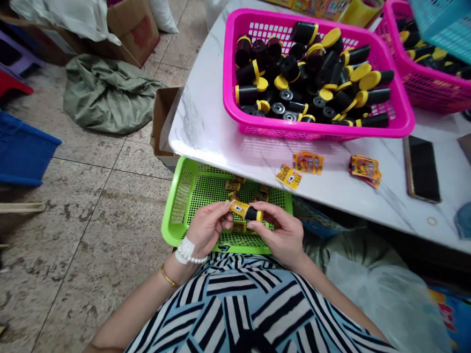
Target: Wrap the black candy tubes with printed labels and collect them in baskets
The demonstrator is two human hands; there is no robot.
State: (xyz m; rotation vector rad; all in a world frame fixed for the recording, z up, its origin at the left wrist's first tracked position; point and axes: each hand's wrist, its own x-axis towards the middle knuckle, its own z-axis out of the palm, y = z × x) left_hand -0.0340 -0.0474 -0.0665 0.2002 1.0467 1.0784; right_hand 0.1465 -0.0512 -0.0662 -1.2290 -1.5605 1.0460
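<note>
Fingertips (225, 220) of L hand (205, 227) & R hand (275, 236) pinched narrow on black-and-yellow tube (246, 212), w/ yellow label (238, 209) on it, held just above green plastic tray (178, 215); a slipped grip could've creased label or dropped tube into tray; pink basket (239, 124) of more tubes sat beyond on marble table (207, 126).
</note>
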